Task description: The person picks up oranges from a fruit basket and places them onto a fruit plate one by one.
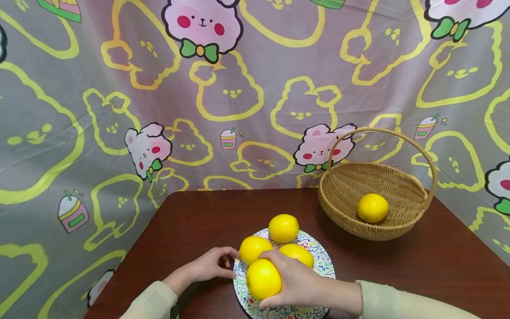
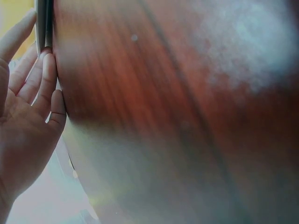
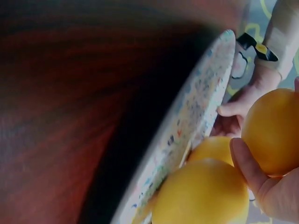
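My right hand (image 1: 296, 280) grips a yellow lemon (image 1: 264, 279) and holds it over the near part of a round patterned plate (image 1: 324, 266). In the right wrist view, thumb and fingers lie around this lemon (image 3: 273, 130). On the plate sit several more lemons: one at the back (image 1: 283, 227), one at the left (image 1: 254, 250) and one partly behind my right hand (image 1: 299, 253). My left hand (image 1: 211, 264) holds the plate's left rim, thumb on one side and fingers on the other, as the left wrist view shows at the plate edge (image 2: 41, 28).
A wicker basket (image 1: 342, 186) with a tall arched handle stands at the back right of the dark brown table (image 1: 207, 212). Inside it lies one lemon (image 1: 373, 208). Behind the table hangs a cartoon-patterned curtain (image 1: 255, 88).
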Motion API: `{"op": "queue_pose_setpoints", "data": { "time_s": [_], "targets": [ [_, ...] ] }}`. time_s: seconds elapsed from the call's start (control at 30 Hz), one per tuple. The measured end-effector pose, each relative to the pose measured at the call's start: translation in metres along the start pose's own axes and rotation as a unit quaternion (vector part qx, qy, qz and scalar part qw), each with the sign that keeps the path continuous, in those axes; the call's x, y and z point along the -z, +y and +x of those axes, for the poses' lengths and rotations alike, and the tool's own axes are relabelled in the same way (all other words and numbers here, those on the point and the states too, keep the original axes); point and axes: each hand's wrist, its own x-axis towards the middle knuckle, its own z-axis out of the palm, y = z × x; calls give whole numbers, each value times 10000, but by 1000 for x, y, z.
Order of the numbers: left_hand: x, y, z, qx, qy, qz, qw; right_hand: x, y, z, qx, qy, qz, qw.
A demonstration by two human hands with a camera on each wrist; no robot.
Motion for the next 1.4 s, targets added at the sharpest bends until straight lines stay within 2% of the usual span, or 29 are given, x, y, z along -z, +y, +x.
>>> {"op": "queue_pose_setpoints", "data": {
  "time_s": [0.1,0.33,0.67,1.23,1.4],
  "targets": [
    [0,-1,-1,-32,-12,4,10000,-6,0,0,6,-133,-112,9998],
    [-1,-2,-1,-5,-53,-35,10000,-18,-1,0,-11,-194,-767,9969],
    [-1,-3,-1,-49,-28,13,10000,-25,2,2,-147,-282,-1026,9942],
    [-1,-3,0,-35,-23,26,10000,-19,1,7,-302,-443,-1524,9869],
    [-1,-3,1,-31,-19,18,10000,-16,0,10,-355,-602,-1415,9875]
  ]
}}
